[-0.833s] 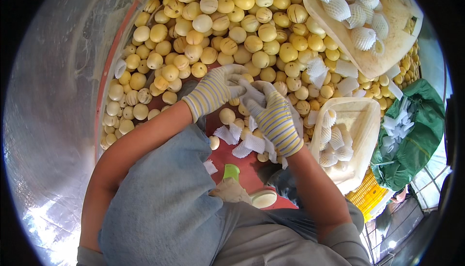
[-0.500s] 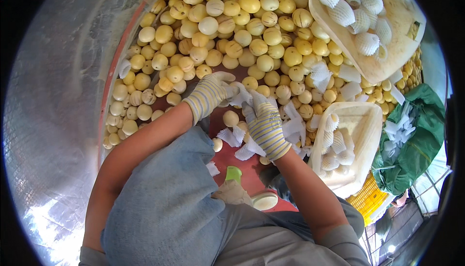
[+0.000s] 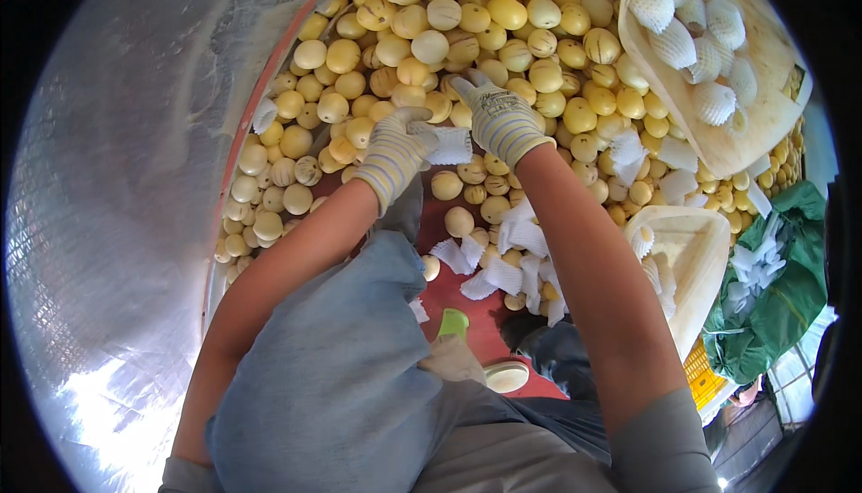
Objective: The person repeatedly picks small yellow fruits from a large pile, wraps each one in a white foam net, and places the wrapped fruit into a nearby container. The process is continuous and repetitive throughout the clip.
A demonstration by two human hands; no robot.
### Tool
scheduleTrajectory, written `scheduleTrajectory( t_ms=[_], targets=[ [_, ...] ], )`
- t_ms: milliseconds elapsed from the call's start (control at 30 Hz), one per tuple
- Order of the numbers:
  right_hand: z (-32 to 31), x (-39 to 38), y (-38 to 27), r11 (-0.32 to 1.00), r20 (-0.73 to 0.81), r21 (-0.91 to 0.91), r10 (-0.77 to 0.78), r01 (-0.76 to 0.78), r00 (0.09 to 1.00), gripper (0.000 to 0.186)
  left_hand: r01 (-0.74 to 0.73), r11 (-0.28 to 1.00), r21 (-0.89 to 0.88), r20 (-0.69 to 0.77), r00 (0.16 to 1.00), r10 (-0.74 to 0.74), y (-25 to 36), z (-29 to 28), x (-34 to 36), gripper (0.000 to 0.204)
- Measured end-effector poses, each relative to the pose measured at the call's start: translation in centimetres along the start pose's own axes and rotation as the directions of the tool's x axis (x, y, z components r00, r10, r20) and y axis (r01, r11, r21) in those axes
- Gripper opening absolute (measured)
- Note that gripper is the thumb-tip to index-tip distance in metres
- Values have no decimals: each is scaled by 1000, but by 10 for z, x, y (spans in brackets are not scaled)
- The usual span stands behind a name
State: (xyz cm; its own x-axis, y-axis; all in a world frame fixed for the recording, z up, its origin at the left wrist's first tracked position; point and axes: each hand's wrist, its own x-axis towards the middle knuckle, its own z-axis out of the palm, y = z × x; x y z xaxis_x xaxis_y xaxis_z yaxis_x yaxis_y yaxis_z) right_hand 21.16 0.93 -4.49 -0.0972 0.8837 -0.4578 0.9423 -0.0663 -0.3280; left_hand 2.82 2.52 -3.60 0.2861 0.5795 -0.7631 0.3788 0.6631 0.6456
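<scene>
My left hand, in a striped knit glove, is closed on a white foam-net sleeve just below the middle of a heap of pale yellow round fruit. My right hand, gloved the same way, reaches farther into the heap to the right of the sleeve, its fingers stretched out over fruit; their tips are partly hidden. More loose sleeves and scattered fruit lie below my hands on the red surface.
A large cream tray of netted fruit tilts at upper right. Below it sit a smaller cream tray, a green bag holding white foam pieces and a yellow crate. A grey sheet-covered wall curves along the left.
Both hands have moved apart and farther up the heap, the right one most, away from the left. The sleeve is now in my left hand alone. The view has shifted slightly.
</scene>
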Motion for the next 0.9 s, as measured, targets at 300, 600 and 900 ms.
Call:
scheduleTrajectory(
  t_ms=[300, 600, 900],
  targets=[
    [-11, -64, -13, 722, -256, 692, 254, -7, 933, 63, 65, 936, -346, 128, 992, -22, -20, -4, 1, 53],
    [10, -102, -32, 664, -394, 734, 242, 145, 887, 66, 121, 867, -484, 493, 856, 156, -3, 11, -15, 74],
    [21, -127, 1, -718, 15, 694, -60, -53, 998, 72, 156, 822, -548, 623, 732, 276, 31, 17, -25, 72]
  ],
)
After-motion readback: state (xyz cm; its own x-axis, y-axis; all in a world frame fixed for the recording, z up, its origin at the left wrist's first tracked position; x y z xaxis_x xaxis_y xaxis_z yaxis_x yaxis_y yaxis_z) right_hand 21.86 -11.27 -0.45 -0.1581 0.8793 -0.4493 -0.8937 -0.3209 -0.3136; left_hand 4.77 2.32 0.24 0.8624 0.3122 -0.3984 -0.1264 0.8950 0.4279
